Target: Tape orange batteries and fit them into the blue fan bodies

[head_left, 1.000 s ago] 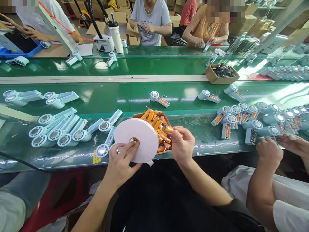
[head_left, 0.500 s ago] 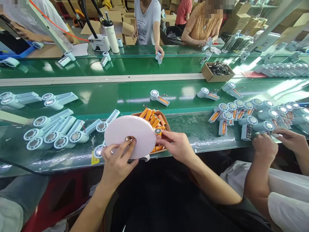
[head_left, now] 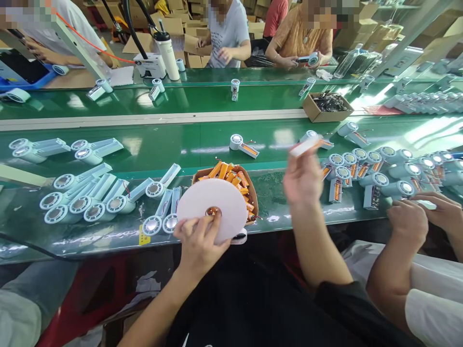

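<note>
My left hand (head_left: pixel 200 246) grips a large white roll of tape (head_left: pixel 227 205), with fingers pushed into its centre hole. A loose tape end curls at the roll's lower right edge. My right hand (head_left: pixel 304 180) is raised over the bench to the right, blurred by motion. Pinched in its fingertips is an orange battery (head_left: pixel 317 140) with a white strip along it. Partly hidden behind the roll stands a cardboard box (head_left: pixel 255 202) full of orange wired batteries (head_left: pixel 244 179).
Pale blue fan housings (head_left: pixel 94 212) lie grouped at the left. More housings (head_left: pixel 376 179), several with batteries inside, crowd the right. Beside me on the right a co-worker's hands (head_left: pixel 408 217) handle a part. Across the green conveyor (head_left: pixel 202 103) people work near a box of dark parts (head_left: pixel 327 108).
My right hand has left the battery box, moving up and right with a battery. My left hand and the roll have shifted right. Across the belt, a person's hand has let go of a housing.
</note>
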The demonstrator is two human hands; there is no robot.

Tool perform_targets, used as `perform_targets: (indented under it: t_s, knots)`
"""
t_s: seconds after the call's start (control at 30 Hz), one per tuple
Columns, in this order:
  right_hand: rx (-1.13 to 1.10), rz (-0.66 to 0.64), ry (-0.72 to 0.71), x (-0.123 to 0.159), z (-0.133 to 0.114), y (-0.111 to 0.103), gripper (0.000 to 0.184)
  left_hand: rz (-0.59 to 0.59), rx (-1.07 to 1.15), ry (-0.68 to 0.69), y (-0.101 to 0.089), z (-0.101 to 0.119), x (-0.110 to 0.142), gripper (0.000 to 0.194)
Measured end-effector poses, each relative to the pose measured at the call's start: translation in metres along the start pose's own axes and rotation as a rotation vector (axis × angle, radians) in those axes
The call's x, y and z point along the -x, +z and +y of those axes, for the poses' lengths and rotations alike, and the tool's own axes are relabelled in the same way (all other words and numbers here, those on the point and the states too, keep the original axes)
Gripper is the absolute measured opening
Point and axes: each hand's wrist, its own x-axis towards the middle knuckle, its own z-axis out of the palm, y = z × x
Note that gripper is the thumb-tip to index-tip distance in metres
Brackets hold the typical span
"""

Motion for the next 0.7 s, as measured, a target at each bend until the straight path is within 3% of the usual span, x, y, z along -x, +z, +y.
perform_targets:
  t_s: [0.07, 0.17, 0.27, 0.37, 0.47, 0.57, 0.7]
  knots:
    - [-0.211, 0.11, -0.056, -0.019, -0.003, -0.009, 0.045, -0.172, 0.103, 0.008, 0.003, -0.006, -0.021, 0.071]
    - [-0.373, 0.062, 0.024, -0.015, 0.009, -0.021, 0.057, -0.343, 0.201, -0.045, 0.004, -0.043, -0.064, 0.059]
    - [-0.24, 0.006, 0.015, 0.012, 0.029, -0.041, 0.049, -0.327, 0.05, -0.258, 0.005, -0.098, -0.092, 0.04]
    - [-0.097, 0.006, 0.003, 0.032, 0.044, -0.071, 0.043, -0.509, -0.2, -0.465, 0.013, -0.147, -0.099, 0.033]
    - [0.0, 0.016, 0.03, 0.033, 0.05, -0.093, 0.041, -0.675, -0.282, -0.453, 0.028, -0.176, -0.112, 0.018]
    - [0.04, 0.004, 0.033, 0.011, 0.053, -0.086, 0.047, -0.745, -0.273, -0.315, 0.052, -0.185, -0.152, 0.017]
    - [0.054, -0.151, 0.062, -0.049, 0.07, -0.031, 0.051, -0.769, -0.162, -0.04, 0.101, -0.169, -0.229, 0.03]
